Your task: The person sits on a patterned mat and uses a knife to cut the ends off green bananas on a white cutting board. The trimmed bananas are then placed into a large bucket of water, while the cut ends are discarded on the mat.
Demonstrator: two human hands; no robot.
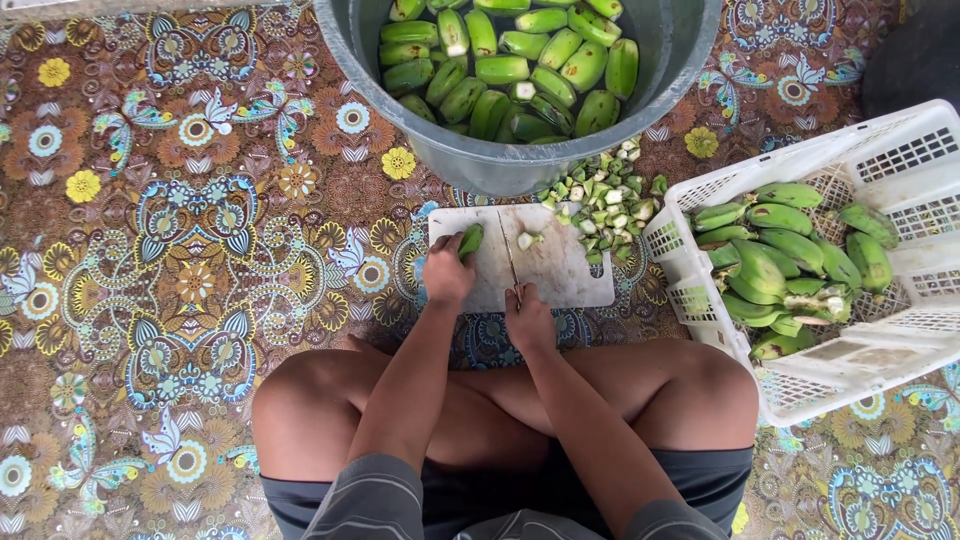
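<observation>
On the white cutting board (pixel 560 275), a green banana (pixel 471 240) is being pinned by the left hand (pixel 446 272) while a knife (pixel 510 258), clasped in the right hand (pixel 528 320), is being held beside it for trimming.

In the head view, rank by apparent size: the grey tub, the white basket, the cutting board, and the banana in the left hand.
1. Grey tub and white basket: look alike in extent, both cut by the frame, so unranked.
2. Cutting board.
3. Banana under the left hand, smallest.
</observation>
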